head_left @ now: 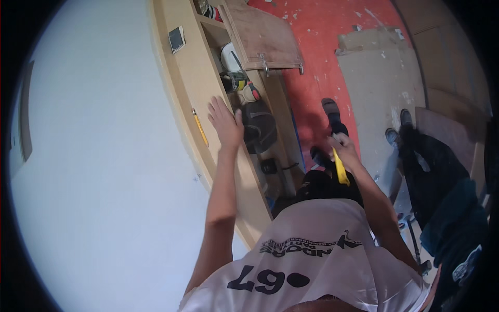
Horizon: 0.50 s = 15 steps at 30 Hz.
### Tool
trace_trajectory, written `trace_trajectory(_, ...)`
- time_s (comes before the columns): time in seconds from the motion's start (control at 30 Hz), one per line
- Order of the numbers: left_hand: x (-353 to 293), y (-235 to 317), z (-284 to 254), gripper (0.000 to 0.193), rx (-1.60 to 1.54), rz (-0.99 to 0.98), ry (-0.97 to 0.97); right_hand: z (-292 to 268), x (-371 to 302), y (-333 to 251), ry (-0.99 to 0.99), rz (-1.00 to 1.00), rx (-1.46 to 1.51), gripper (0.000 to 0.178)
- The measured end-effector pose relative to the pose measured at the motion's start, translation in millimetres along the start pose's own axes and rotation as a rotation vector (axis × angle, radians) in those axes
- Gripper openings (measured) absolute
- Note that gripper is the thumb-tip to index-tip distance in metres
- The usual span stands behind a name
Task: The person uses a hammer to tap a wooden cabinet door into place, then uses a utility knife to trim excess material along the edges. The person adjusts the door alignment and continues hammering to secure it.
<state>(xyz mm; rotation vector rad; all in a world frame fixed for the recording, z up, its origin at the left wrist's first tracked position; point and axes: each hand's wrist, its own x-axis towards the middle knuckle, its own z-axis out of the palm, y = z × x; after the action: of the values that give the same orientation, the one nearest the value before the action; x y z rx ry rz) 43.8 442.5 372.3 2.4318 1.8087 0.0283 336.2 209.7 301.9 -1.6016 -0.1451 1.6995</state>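
Both hands are working: left hand (224,122) is resting fingers spread flat on the wooden shelf (189,78), pencil (200,127) lying lengthwise just leftward, while right hand (344,148) is gripping a yellow tool (340,169)

Bright, soft blur, fisheye-bent edges.

right hand (344,147): fingers folded round a yellow tool (340,167); its upper end is buried in the grip, so its kind cannot be told.
left hand (225,123): palm faces away, contact with the wooden shelf (189,78) unclear.
dark tool (258,126): partly behind the thumb, blurred.
shelf compartments: contents too small to identify.
second person (442,197): cut off at the right rim.
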Motion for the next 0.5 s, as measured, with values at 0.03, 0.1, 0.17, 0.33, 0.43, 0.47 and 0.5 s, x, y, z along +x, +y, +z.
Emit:
trace_trajectory(0.03, 23, -7, 2, 0.074, 0.014, 0.018, 0.008, -16, -4, 13, 0.013, 0.043, 0.005, 0.019)
trace_trajectory(0.1, 82, -13, 9, 0.072, 0.029, 0.084, 0.035, -38, -4, 36, 0.038, 0.149, 0.073, 0.019)
trace_trajectory(0.17, 144, -24, 14, 0.071, 0.07, 0.147, 0.078, -45, -12, 40, 0.007, 0.227, 0.108, 0.023)
trace_trajectory(0.33, 279, -58, 25, 0.069, 0.156, 0.273, 0.259, -40, 2, 37, -0.058, 0.33, -0.012, 0.026)
trace_trajectory(0.43, 316, -63, 27, 0.065, 0.216, 0.305, 0.284, -42, 2, 16, -0.139, 0.354, 0.043, 0.026)
trace_trajectory(0.47, 324, -62, 24, 0.063, 0.22, 0.337, 0.308, -41, 3, 3, -0.139, 0.372, 0.037, 0.026)
trace_trajectory(0.5, 320, -65, 20, 0.061, 0.225, 0.365, 0.332, -41, 3, -3, -0.143, 0.391, 0.028, 0.026)
